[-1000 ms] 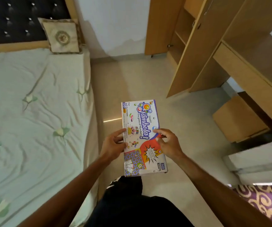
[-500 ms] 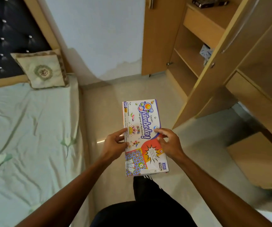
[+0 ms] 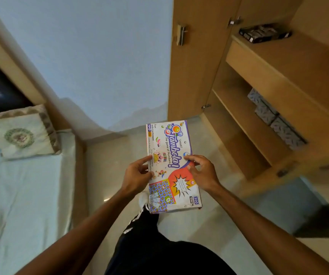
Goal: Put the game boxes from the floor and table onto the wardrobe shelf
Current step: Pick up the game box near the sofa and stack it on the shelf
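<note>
A white Tambola game box [image 3: 170, 147] with colourful print is held flat in front of me, above the floor. My left hand [image 3: 138, 175] grips its left edge, thumb on top. My right hand [image 3: 202, 172] grips its right edge, fingers curled over the lid. The open wardrobe [image 3: 262, 100] stands at the right. A dark game box [image 3: 264, 33] lies on its upper shelf [image 3: 308, 56].
Grey patterned boxes [image 3: 274, 118] sit on a lower wardrobe shelf. The open wardrobe door [image 3: 195, 62] stands ahead, to the right of the pale wall. A bed [image 3: 21, 195] with a cushion [image 3: 21, 135] fills the left side. Pale floor tiles lie between bed and wardrobe.
The view has tilted up and moved closer to the wardrobe, revealing its upper shelf and the dark box. Both hands keep the same hold on the Tambola box.
</note>
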`<state>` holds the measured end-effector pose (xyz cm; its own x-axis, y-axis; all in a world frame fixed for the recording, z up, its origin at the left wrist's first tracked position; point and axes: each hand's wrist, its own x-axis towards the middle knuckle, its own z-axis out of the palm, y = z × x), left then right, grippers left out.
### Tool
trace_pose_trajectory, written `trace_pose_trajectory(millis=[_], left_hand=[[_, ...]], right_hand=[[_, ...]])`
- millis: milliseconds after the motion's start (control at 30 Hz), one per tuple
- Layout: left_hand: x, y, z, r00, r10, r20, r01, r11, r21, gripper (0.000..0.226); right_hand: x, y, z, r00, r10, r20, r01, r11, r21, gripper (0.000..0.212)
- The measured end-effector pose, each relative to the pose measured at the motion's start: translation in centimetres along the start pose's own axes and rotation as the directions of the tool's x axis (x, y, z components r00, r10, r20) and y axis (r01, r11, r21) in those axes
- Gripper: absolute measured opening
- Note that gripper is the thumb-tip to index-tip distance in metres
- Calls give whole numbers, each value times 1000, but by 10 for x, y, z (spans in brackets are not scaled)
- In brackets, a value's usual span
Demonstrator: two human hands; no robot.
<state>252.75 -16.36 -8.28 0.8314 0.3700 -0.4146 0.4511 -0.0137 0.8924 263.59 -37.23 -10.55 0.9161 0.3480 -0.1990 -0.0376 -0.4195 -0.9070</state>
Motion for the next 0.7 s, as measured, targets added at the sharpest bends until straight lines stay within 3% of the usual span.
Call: trace_pose_trajectory(millis=[333, 700], left_hand=[[276, 145, 34, 971, 58, 232, -86, 990, 114, 55], [502, 301, 195, 860, 135, 492, -240, 958, 156, 52]], right_hand=[[235, -24, -55, 954, 59, -293, -35, 996, 88, 27], [423, -34, -212, 798, 165, -580, -57, 978, 200, 30]])
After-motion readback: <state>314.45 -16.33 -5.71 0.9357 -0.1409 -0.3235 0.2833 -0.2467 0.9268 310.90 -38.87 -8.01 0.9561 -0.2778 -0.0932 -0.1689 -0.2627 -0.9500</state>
